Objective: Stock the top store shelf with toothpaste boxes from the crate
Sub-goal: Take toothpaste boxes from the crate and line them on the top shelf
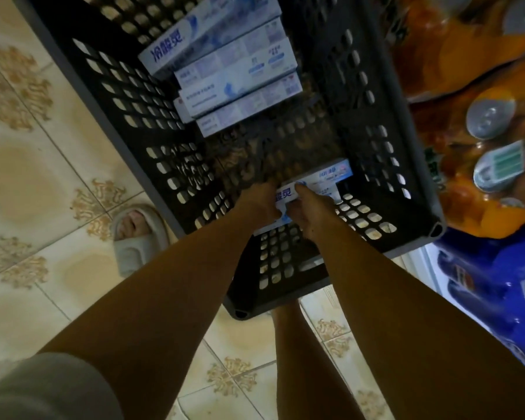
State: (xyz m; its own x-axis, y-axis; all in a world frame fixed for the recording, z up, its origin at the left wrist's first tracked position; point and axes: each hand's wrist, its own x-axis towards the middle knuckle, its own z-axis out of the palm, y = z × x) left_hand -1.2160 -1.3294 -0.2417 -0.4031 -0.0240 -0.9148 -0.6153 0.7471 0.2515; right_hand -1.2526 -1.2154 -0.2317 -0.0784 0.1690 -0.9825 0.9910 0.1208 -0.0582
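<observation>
Both hands are down in the crate, wrapped around the same toothpaste box (315, 180). The left hand (259, 201) has its fingers curled over the near-left end, and the right hand (311, 213) pinches it from the other side, thumb on top right by the blue lettering. So both are clamped on that one box, almost touching each other.

The box lies roughly flat, long axis running diagonally from lower left, under the hands, up to the right, with its far end pointing at the crate's right wall. There might be a second box right under it, can't really tell since the hands cover that part.

The crate (412, 165) is a dark plastic one with slotted walls and floor, sitting on the tiled floor (43, 183). At its far end there's a stack of toothpaste boxes (234, 71), four or five, all lying flat and side by side, long axes slanting the same diagonal way, well apart from the held one.

Right of the crate are shrink-wrapped drink packs: an orange pack (467, 86) and a blue pack (491, 283). A foot in a pale slipper (137, 234) is just beside the crate's left edge.
</observation>
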